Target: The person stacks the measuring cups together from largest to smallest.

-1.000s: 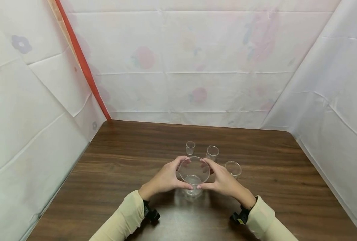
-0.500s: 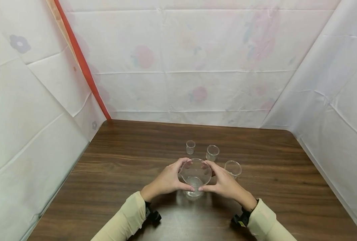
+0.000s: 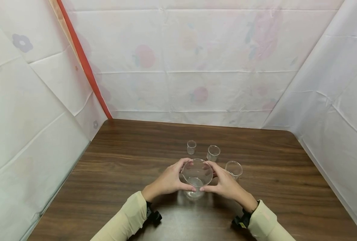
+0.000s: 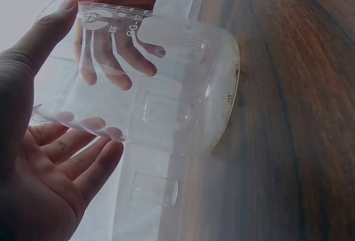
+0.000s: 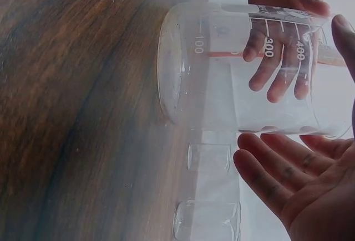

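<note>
A large clear glass beaker (image 3: 194, 194) stands upright on the brown table near its front middle. White printing marks its wall, with a scale reading 100, 300 and 400 in the right wrist view (image 5: 205, 86). My left hand (image 3: 168, 178) grips the beaker from the left, thumb at the near side of the rim and fingers round the far side. From the right, my right hand (image 3: 226, 180) holds it the same way. The two thumb tips almost meet at the front. Through the glass, each wrist view shows the opposite hand's fingers.
Behind the beaker stand three smaller glass beakers: the smallest (image 3: 191, 147) farthest back, a medium one (image 3: 213, 153) to its right, and a bigger one (image 3: 234, 169) beside my right hand. White cloth walls (image 3: 178, 90) enclose the wooden table (image 3: 121, 154) at the back and sides.
Both hands and the large beaker have shifted slightly right and toward the person. The grip looks the same, and the smaller beakers stay in place.
</note>
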